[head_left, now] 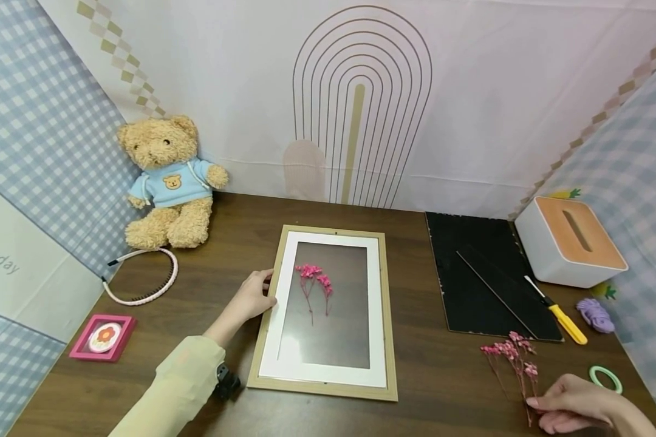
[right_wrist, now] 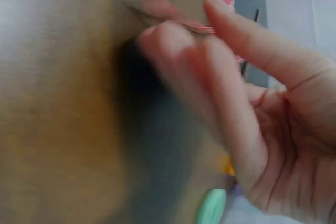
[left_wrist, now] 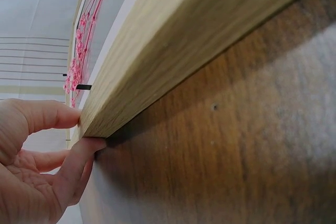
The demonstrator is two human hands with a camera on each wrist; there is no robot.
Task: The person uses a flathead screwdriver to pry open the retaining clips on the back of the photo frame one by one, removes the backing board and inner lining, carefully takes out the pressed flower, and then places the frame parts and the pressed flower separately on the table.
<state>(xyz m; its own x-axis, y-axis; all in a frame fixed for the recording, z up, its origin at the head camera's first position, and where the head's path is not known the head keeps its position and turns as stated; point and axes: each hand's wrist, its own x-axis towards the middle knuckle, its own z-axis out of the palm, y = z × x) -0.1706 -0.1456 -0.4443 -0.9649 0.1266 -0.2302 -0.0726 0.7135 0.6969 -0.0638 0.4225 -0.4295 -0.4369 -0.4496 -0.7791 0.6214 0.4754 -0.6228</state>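
Left grip [head_left: 254, 294] pinches the wooden frame [head_left: 361, 393] to its right. Right grip [head_left: 574, 403] curls at the stems of the loose pink sprig [head_left: 508, 350] — pinched or not, I cannot tell. Picking up seems in hand; next calls for a gentle lift.

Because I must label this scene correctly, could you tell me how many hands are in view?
2. The left hand holds the left edge of the wooden frame; the right hand, at lower right, pinches stems of the loose pink flowers.
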